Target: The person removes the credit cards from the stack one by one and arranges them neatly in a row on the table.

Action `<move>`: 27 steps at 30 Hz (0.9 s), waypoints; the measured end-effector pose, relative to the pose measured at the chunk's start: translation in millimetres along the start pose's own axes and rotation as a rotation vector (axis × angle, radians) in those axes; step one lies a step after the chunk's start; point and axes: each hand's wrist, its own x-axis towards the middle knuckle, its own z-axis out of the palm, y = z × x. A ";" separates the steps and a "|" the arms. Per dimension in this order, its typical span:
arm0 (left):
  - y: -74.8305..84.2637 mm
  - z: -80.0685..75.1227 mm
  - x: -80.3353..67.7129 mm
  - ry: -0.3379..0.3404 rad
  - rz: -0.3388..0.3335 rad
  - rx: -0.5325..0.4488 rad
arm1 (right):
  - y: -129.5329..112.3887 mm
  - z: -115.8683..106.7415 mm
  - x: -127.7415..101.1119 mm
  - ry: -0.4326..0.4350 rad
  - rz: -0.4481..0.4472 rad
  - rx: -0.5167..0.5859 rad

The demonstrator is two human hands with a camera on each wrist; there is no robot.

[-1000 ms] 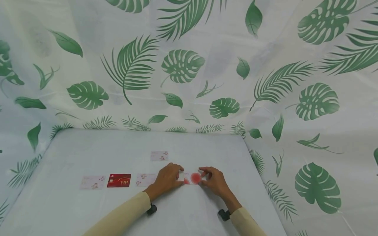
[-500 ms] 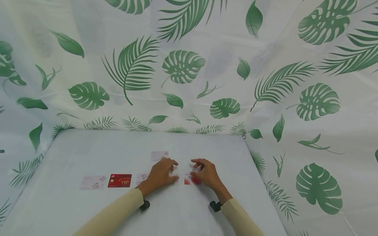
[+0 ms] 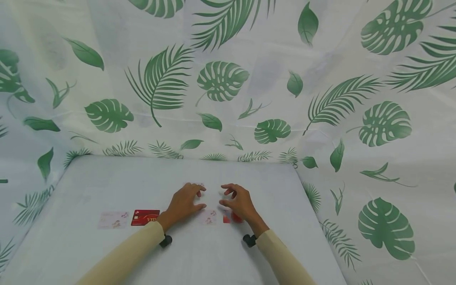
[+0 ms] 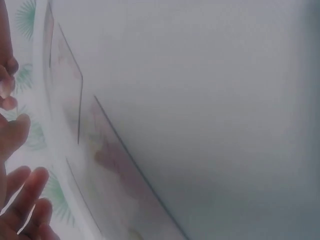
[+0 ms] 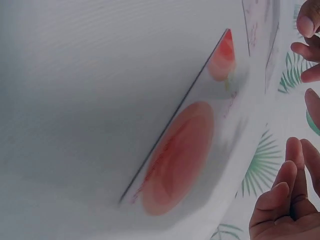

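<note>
Several cards lie flat on the pale table. My left hand hovers with loosely curled fingers, holding nothing, its fingertips over a pale card at the far side. My right hand hovers beside it, relaxed and holding nothing. A white card with a red circle lies under the right wrist, and the right wrist view shows it close up. A pale flowered card lies between the two wrists. The left wrist view shows pale cards at a grazing angle.
A red VIP card and another pale card lie in a row to the left. A leaf-print cloth hangs behind and to both sides of the table. The table's right edge is close to my right arm.
Both hands let go of the red-circle card and moved away from me and a little left. The card stays flat, and a pale card beside it now shows.
</note>
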 end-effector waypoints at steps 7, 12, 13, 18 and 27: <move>-10.2 -10.3 0.7 0.033 -0.013 0.016 | -3.9 10.3 11.3 -0.010 0.000 -0.001; -19.0 -14.5 1.3 0.031 -0.033 0.035 | -7.9 16.2 18.8 -0.015 -0.008 -0.010; -21.1 -15.0 1.5 0.026 -0.040 0.037 | -8.5 17.4 20.3 -0.015 -0.011 -0.012; -32.3 -15.6 3.2 0.008 -0.073 0.066 | -10.1 24.3 27.8 -0.016 -0.023 -0.016; -46.9 -21.0 4.8 -0.013 -0.122 0.081 | -9.2 36.8 40.6 -0.026 -0.004 -0.005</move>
